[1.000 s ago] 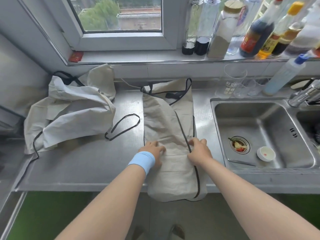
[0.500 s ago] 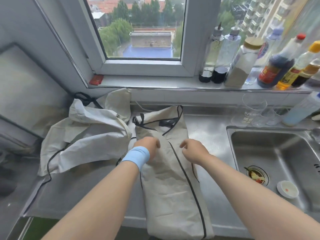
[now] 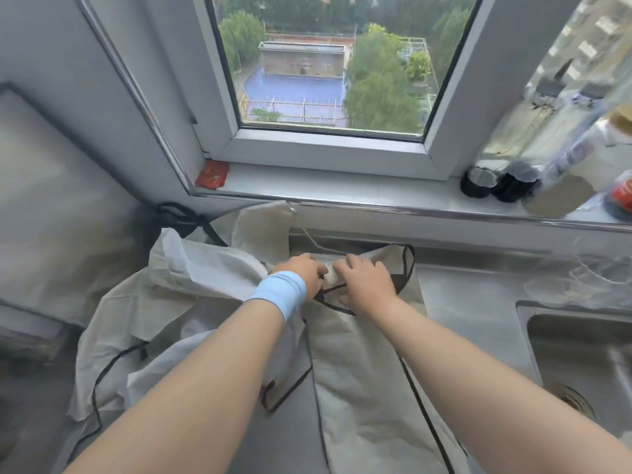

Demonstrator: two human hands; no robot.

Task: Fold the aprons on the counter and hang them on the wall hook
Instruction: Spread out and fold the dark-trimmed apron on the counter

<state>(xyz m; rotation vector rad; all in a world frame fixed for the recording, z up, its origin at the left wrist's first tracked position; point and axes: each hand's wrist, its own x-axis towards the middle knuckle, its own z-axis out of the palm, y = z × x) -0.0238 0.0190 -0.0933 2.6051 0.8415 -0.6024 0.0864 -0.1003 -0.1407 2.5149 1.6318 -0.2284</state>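
The long folded beige apron with black trim point(image 3: 369, 388) is laid lengthwise on the stainless steel counter point(image 3: 472, 295). Its far end is bunched up by the left hand point(image 3: 304, 271), fingers curled round it, while the right hand point(image 3: 366, 282) is pressed alongside, fingers slightly spread. A crumpled beige apron point(image 3: 191, 295) is heaped just to the left.

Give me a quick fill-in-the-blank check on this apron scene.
The wristband on the left wrist is ____. The left hand and right hand touch the folded apron, which lies ____ of the sink. The packet on the windowsill is ____.
Missing words: blue; left; red.
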